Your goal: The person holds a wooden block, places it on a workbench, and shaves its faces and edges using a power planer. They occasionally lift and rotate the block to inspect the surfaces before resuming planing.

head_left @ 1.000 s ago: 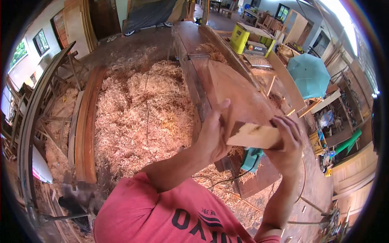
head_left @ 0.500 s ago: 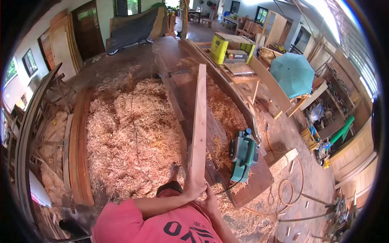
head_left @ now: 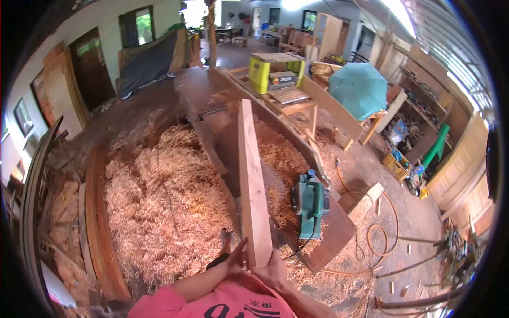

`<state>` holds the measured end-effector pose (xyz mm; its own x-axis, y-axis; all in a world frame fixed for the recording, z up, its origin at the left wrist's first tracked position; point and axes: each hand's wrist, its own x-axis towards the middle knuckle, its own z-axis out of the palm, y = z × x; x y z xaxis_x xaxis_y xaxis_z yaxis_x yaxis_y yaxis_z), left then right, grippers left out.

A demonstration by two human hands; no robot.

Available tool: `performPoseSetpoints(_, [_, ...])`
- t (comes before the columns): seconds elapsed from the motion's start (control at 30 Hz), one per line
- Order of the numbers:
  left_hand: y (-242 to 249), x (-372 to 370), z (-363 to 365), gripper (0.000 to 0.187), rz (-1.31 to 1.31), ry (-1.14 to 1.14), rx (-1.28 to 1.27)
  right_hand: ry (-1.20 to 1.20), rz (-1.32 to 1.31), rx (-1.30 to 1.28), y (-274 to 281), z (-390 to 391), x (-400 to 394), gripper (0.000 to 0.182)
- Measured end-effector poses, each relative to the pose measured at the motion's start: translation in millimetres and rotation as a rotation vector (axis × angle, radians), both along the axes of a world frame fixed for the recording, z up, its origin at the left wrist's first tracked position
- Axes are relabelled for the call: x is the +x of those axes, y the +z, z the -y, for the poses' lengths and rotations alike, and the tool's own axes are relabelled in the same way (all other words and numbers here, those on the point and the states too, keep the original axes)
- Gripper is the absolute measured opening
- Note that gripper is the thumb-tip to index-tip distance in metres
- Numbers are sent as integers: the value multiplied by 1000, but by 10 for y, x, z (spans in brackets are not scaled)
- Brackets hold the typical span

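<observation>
A long, squared wooden plank (head_left: 253, 196) stretches away from my body over the workbench (head_left: 331, 241), its near end close to my chest. My left hand (head_left: 232, 265) is at the left side of that near end, fingers against the wood. At the right side of the same end, my right hand (head_left: 273, 271) grips the plank, its fingers partly hidden. To the right of the plank, a green electric hand planer (head_left: 310, 206) rests on the bench with its cord trailing toward me.
Wood shavings (head_left: 169, 196) are heaped on the floor left of the bench. A yellow-green thickness planer (head_left: 278, 71) and a teal umbrella (head_left: 359, 90) stand beyond it. An orange hose (head_left: 389, 249) coils at right. Long boards (head_left: 98, 222) lie at left.
My left hand has shifted from the plank's near end to its left side. The plank's near end has turned slightly, showing more of its side. The view has tilted up and turned right.
</observation>
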<state>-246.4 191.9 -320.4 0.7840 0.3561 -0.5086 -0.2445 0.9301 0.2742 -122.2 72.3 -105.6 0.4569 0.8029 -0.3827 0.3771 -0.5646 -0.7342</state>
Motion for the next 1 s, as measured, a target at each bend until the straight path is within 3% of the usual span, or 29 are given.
performPoseSetpoints(0.03, [-30, -9, 0, 73, 270, -28, -189, 18, -4, 4, 56, 110, 10, 75])
performPoseSetpoints(0.07, [269, -121, 62, 75, 189, -34, -79, 2, -135, 85, 58, 226, 39, 74])
performPoseSetpoints(0.13, [1407, -445, 280, 77, 42, -41, 146, -21, -382, 257, 39, 441, 156, 73])
performPoseSetpoints(0.2, [1655, -643, 404, 75, 230, 26, 153, -34, -554, 283, 95, 568, 215, 77])
performPoseSetpoints(0.23, [1886, -771, 350, 75, 150, -40, 92, -39, -631, 277, 146, 614, 228, 79])
performPoseSetpoints(0.33, [2786, -858, 363, 77, -185, 57, 324, -16, -1008, 405, 731, 559, 207, 88])
performPoseSetpoints(0.4, [3102, -731, 292, 76, -54, 177, 434, 75, -1146, 611, 955, 509, 192, 86])
performPoseSetpoints(0.47, [3245, -655, 157, 70, 168, 258, 421, 121, -1004, 602, 1222, 391, 262, 79])
performPoseSetpoints(0.5, [3312, -640, 127, 70, 213, 268, 439, 149, -905, 677, 1260, 332, 285, 65])
performPoseSetpoints(0.63, [3459, -589, -25, 65, 432, 278, 407, 93, -783, 734, 1497, 180, 290, 39])
performPoseSetpoints(0.73, [3616, -500, 10, 66, 276, 382, 415, 103, -776, 752, 1496, 123, 291, 38])
performPoseSetpoints(0.83, [3519, -605, -75, 61, 490, 237, 394, 103, -817, 793, 1505, 106, 267, 35])
performPoseSetpoints(1.0, [3595, -584, -20, 61, 305, 275, 523, 87, -758, 793, 1482, 111, 265, 33])
